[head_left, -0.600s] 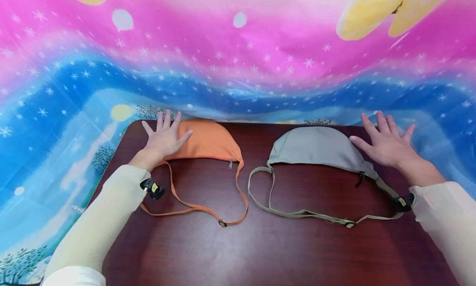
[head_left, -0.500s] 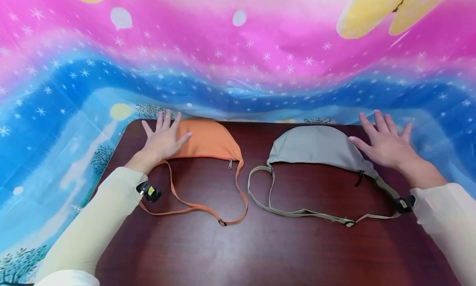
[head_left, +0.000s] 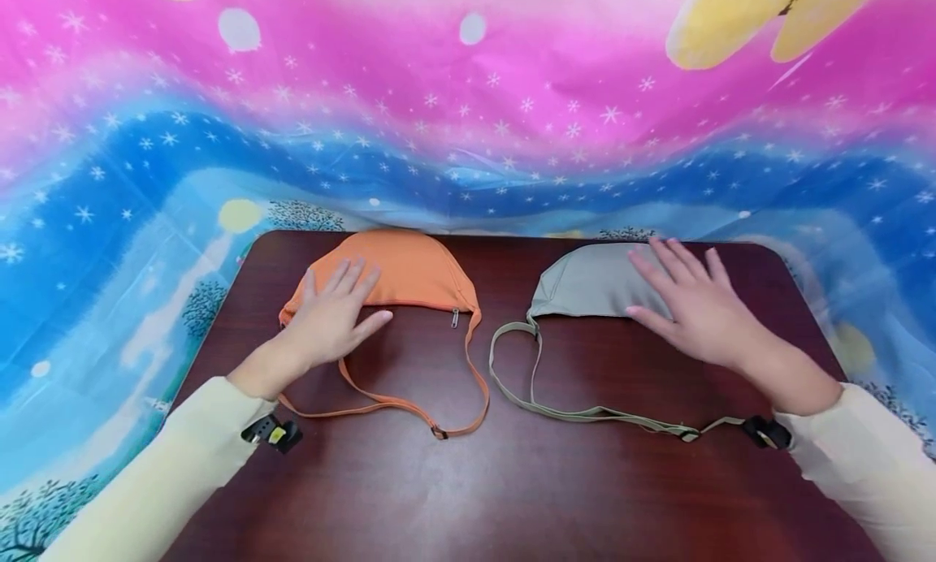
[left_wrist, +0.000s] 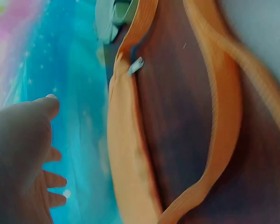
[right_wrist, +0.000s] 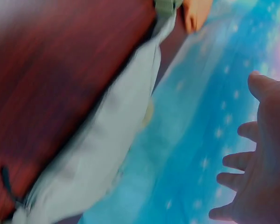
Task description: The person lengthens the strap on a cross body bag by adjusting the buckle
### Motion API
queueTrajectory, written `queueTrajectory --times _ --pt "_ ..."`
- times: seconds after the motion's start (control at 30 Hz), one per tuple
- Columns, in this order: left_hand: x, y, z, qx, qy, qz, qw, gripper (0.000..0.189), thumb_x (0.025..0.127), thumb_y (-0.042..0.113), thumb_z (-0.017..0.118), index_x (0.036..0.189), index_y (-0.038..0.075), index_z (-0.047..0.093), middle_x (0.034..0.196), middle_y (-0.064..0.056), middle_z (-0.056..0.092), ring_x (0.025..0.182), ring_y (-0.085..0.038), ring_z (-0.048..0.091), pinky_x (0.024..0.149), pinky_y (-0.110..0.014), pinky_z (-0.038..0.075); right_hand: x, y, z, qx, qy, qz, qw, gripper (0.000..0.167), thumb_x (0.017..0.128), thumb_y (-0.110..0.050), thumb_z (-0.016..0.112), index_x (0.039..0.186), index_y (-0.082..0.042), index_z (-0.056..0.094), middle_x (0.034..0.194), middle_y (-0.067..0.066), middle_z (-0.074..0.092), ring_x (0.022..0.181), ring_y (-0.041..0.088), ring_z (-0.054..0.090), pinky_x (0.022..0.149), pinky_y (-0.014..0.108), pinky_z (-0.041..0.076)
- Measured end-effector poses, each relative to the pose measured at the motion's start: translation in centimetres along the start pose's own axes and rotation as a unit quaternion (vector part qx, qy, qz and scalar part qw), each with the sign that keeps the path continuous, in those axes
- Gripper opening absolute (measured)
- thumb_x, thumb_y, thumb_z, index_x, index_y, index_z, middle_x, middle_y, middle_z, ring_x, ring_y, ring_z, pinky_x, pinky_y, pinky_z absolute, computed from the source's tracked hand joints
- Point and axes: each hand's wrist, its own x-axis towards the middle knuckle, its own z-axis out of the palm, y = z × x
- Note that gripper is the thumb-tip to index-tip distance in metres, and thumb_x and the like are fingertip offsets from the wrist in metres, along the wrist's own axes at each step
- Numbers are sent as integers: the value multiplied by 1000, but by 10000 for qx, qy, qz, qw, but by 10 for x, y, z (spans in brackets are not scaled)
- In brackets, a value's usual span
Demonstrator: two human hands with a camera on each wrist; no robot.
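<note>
An orange waist bag [head_left: 417, 270] lies flat on the table's left half, its thin strap [head_left: 380, 402] looped toward me and a metal zip pull at its right end. My left hand [head_left: 329, 318] is over the bag's left part with fingers spread and holds nothing. In the left wrist view a gap shows between that hand [left_wrist: 18, 149] and the bag. To the right lies a grey waist bag [head_left: 585, 282] with an olive strap [head_left: 570, 417]. Spread fingers of my right hand [head_left: 705, 310] overlap its right part, hiding that end; the right wrist view shows this hand apart from the bag.
The dark reddish-brown table [head_left: 453, 505] has rounded far corners. Behind and beside it hangs a pink and blue cloth [head_left: 439, 115] printed with snowflakes and trees. A black wrist camera [head_left: 274, 432] sits at the left cuff, another [head_left: 766, 432] at the right.
Both hands have drawn back toward me from the table's far edge; the right hand has also moved left, over the grey bag. The bags lie where they were.
</note>
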Motion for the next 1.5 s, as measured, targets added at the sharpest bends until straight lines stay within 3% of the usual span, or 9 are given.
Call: queueTrajectory --times 0.27,0.6,0.77,0.97,1.2,1.37,1.5 --pt "-21 23 32 -423 251 515 9975 72 102 47 58 158 8 36 163 -20 30 152 -40 21 114 -73 8 9 -52 24 235 157 -872 9958 74 97 -43 68 159 -15 37 161 21 34 148 41 30 117 68 13" --pt "-33 37 61 -902 -7 1310 9873 67 95 45 70 147 6 53 154 -19 45 146 -41 35 114 -71 19 13 -101 51 705 96 -1661 9835 66 98 -47 64 152 -12 48 154 17 45 143 34 40 115 59 28" --pt "-37 40 68 -1044 -223 1483 9832 63 91 48 75 140 10 61 149 -16 52 144 -37 39 113 -71 20 18 -121 61 1116 39 -1945 9745 61 98 -43 67 147 -9 54 149 15 51 138 33 46 112 53 36" --pt "-42 40 73 -1085 -404 1614 9801 62 86 47 80 135 11 66 141 -13 58 136 -32 49 112 -65 28 20 -140 71 1339 -323 -2066 9687 55 97 -40 68 141 -8 59 142 9 58 134 24 52 110 47 41" --pt "-41 39 82 -1074 -67 1769 9783 40 86 36 83 120 17 73 120 0 65 116 -22 58 102 -51 42 22 -158 84 1596 -526 -2398 9562 41 95 -34 73 128 -11 69 122 -1 68 118 17 59 104 44 44" --pt "-36 40 87 -1319 260 2113 9681 18 88 29 82 102 21 77 101 11 67 100 -13 60 91 -40 48 24 -169 94 1696 -578 -2590 9491 28 93 -31 75 115 -15 73 105 -6 70 103 11 59 95 40 43" --pt "-34 42 89 -1409 232 2208 9648 7 90 27 80 94 23 76 92 15 66 91 -8 60 85 -33 51 23 -175 101 1692 -634 -2621 9480 28 92 -31 76 115 -15 74 104 -8 72 98 8 61 91 37 42"
